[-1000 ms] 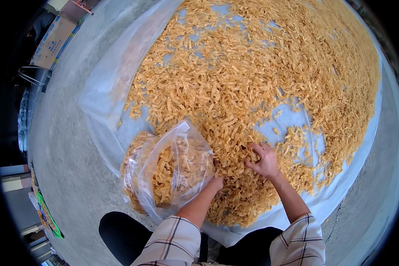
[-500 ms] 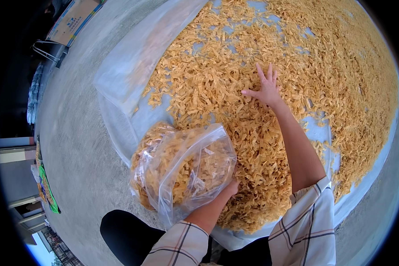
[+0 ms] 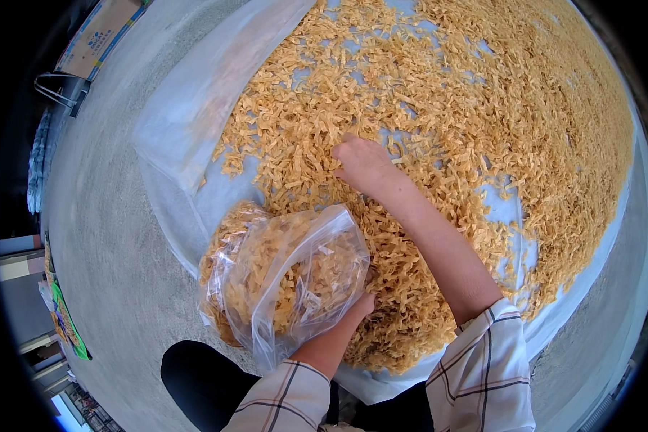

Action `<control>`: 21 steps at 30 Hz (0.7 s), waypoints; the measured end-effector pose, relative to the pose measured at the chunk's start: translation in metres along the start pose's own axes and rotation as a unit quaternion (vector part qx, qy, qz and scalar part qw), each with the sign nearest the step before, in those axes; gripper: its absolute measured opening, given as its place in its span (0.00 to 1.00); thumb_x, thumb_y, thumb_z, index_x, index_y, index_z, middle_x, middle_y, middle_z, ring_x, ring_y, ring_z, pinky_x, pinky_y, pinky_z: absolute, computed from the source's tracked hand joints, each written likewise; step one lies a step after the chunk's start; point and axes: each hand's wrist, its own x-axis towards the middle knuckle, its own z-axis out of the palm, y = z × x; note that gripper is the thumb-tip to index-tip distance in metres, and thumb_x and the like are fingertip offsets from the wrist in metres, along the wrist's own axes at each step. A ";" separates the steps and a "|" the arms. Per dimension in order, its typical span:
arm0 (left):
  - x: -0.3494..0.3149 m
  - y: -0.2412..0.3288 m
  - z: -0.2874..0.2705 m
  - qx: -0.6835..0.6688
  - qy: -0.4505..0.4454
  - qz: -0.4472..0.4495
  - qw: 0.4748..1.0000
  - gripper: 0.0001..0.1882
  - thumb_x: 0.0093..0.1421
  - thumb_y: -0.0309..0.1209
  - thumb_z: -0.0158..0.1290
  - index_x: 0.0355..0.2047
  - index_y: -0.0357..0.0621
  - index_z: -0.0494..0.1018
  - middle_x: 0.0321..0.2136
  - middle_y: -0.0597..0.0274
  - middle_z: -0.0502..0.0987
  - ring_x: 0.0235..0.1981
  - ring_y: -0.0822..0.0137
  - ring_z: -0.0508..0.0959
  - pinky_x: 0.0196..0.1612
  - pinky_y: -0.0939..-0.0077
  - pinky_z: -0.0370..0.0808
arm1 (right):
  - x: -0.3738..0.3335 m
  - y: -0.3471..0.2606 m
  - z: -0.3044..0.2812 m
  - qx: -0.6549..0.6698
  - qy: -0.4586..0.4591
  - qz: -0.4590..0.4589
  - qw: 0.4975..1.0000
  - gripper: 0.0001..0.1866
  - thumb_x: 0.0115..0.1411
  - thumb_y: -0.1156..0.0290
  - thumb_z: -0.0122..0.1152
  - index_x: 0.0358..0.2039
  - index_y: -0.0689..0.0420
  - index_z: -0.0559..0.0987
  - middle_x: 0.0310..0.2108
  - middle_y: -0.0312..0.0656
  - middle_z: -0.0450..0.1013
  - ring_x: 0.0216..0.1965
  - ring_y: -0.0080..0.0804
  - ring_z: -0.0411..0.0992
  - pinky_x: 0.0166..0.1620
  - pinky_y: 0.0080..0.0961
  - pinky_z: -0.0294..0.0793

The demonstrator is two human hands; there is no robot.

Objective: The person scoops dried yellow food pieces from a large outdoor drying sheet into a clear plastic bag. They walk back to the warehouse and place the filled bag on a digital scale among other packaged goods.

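A clear plastic bag [image 3: 295, 273], bulging with dried yellow strips, leans at the near left edge of a wide spread of the same dried yellow strips [image 3: 439, 93]. My left hand [image 3: 361, 308] grips the bag's near right side by its opening; part of the fingers is hidden by the bag and strips. Beyond the bag, my right hand [image 3: 367, 165] reaches down into the spread with its fingers curled over strips. The palm side of that hand is hidden, so how many strips it holds cannot be made out.
A whitish sheet [image 3: 183, 137] lies under the strips, its left edge folded over. Grey concrete floor [image 3: 108, 216] runs along the left. At the far left are a cardboard box [image 3: 97, 39] and a green packet [image 3: 68, 320]. My dark-clothed knee [image 3: 201, 381] is close to the bag.
My right hand has moved left and closed from spread fingers to curled ones, and a patch of bare sheet now shows beside it. My left hand stays at the bag.
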 end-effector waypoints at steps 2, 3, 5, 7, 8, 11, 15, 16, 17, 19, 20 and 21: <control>0.008 -0.003 0.012 -0.118 0.118 0.062 0.984 0.19 0.52 0.21 0.45 0.46 0.34 0.64 0.44 0.43 0.68 0.44 0.50 0.70 0.43 0.66 0.69 | 0.023 -0.012 0.020 -0.032 0.232 -0.073 0.969 0.32 0.44 0.66 0.67 0.51 0.51 0.67 0.55 0.51 0.56 0.57 0.50 0.55 0.54 0.48 0.59; 0.020 -0.012 0.023 -0.151 0.145 0.090 0.974 0.21 0.52 0.20 0.45 0.48 0.35 0.62 0.46 0.43 0.66 0.45 0.51 0.69 0.44 0.66 0.69 | 0.031 -0.011 0.030 -0.053 0.219 -0.076 0.971 0.35 0.43 0.65 0.67 0.53 0.50 0.64 0.57 0.50 0.52 0.58 0.51 0.52 0.54 0.51 0.56; 0.061 -0.048 0.045 -0.193 0.172 0.136 0.957 0.25 0.52 0.17 0.44 0.53 0.37 0.58 0.51 0.43 0.61 0.47 0.51 0.67 0.47 0.64 0.69 | 0.050 -0.022 0.048 -0.088 0.191 -0.102 0.972 0.42 0.42 0.63 0.68 0.58 0.47 0.57 0.61 0.49 0.45 0.61 0.52 0.46 0.56 0.58 0.49; 0.062 -0.048 0.044 -0.181 0.173 0.157 0.955 0.28 0.52 0.15 0.44 0.55 0.38 0.56 0.54 0.43 0.58 0.48 0.51 0.66 0.50 0.64 0.67 | 0.043 -0.017 0.062 -0.093 0.119 -0.061 0.987 0.37 0.43 0.64 0.66 0.55 0.47 0.62 0.57 0.49 0.53 0.59 0.53 0.49 0.56 0.59 0.47; 0.059 -0.051 0.043 -0.161 0.185 0.153 0.957 0.28 0.51 0.15 0.45 0.55 0.38 0.56 0.54 0.43 0.58 0.48 0.51 0.65 0.51 0.65 0.66 | 0.038 -0.016 0.069 -0.097 0.084 -0.040 0.991 0.34 0.44 0.65 0.65 0.54 0.47 0.65 0.55 0.48 0.58 0.59 0.53 0.51 0.56 0.60 0.46; 0.022 -0.006 0.021 -0.110 0.137 0.111 0.978 0.29 0.51 0.15 0.45 0.55 0.38 0.55 0.54 0.43 0.58 0.50 0.51 0.64 0.52 0.66 0.65 | 0.015 0.020 0.093 -0.138 0.030 0.047 0.989 0.26 0.43 0.64 0.65 0.46 0.48 0.73 0.46 0.47 0.68 0.54 0.49 0.60 0.56 0.55 0.50; 0.020 -0.019 0.019 -0.081 0.124 0.067 0.987 0.27 0.50 0.24 0.50 0.52 0.43 0.62 0.53 0.48 0.62 0.54 0.55 0.63 0.54 0.67 0.61 | -0.066 0.029 0.089 -0.033 -0.002 -0.007 0.999 0.24 0.40 0.63 0.65 0.41 0.51 0.75 0.33 0.45 0.73 0.44 0.44 0.68 0.57 0.43 0.53; 0.017 -0.030 0.018 -0.082 0.132 0.054 0.986 0.26 0.50 0.24 0.50 0.52 0.43 0.62 0.52 0.48 0.63 0.53 0.55 0.64 0.54 0.67 0.62 | -0.093 0.028 0.088 0.021 0.043 -0.037 0.998 0.23 0.39 0.65 0.66 0.39 0.52 0.75 0.32 0.45 0.73 0.42 0.42 0.69 0.57 0.40 0.54; 0.015 -0.031 0.015 -0.079 0.136 0.052 0.986 0.25 0.50 0.25 0.50 0.51 0.42 0.63 0.51 0.47 0.64 0.52 0.55 0.65 0.53 0.67 0.63 | -0.119 0.029 0.085 0.041 0.063 -0.042 0.996 0.23 0.37 0.66 0.66 0.39 0.52 0.75 0.30 0.45 0.73 0.42 0.42 0.68 0.57 0.40 0.55; 0.014 -0.021 0.012 -0.069 0.127 0.055 0.988 0.24 0.50 0.25 0.50 0.50 0.41 0.64 0.49 0.46 0.65 0.50 0.54 0.66 0.51 0.66 0.64 | -0.176 0.035 0.076 0.055 0.056 -0.021 0.997 0.27 0.34 0.69 0.68 0.41 0.51 0.74 0.31 0.44 0.72 0.42 0.42 0.68 0.57 0.40 0.56; 0.012 -0.019 0.011 -0.062 0.124 0.053 0.989 0.24 0.49 0.25 0.50 0.49 0.41 0.65 0.48 0.46 0.66 0.49 0.54 0.67 0.50 0.66 0.65 | -0.198 0.037 0.075 0.052 0.031 -0.007 0.998 0.31 0.33 0.71 0.68 0.43 0.51 0.73 0.33 0.44 0.72 0.42 0.41 0.67 0.56 0.40 0.56; 0.010 -0.016 0.009 -0.057 0.121 0.050 0.990 0.23 0.49 0.25 0.51 0.48 0.40 0.65 0.47 0.46 0.67 0.48 0.53 0.68 0.49 0.66 0.66 | -0.214 0.043 0.079 0.034 0.044 -0.017 0.998 0.35 0.33 0.72 0.69 0.47 0.50 0.70 0.37 0.46 0.69 0.44 0.42 0.66 0.56 0.40 0.56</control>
